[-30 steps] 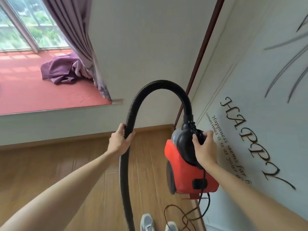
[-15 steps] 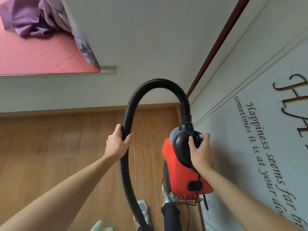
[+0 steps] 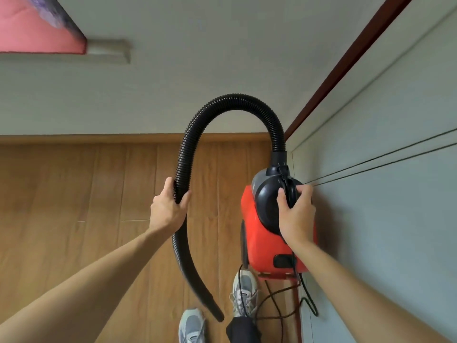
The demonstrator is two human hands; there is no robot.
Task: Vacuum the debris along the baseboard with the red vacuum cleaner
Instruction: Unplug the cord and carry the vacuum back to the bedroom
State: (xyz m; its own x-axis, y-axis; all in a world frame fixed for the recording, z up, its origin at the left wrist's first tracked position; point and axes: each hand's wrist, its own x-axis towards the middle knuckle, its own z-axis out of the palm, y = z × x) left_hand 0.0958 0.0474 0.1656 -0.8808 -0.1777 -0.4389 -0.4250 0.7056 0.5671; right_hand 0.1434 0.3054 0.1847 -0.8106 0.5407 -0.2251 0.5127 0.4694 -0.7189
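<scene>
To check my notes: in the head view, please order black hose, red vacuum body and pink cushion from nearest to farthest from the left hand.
1. black hose: held in the grip of the left hand.
2. red vacuum body: close by, to its right.
3. pink cushion: far off, upper left.

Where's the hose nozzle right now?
Head view, bottom centre: the nozzle sits between the left shoe and right shoe, below the left hand gripping the hose.
</scene>
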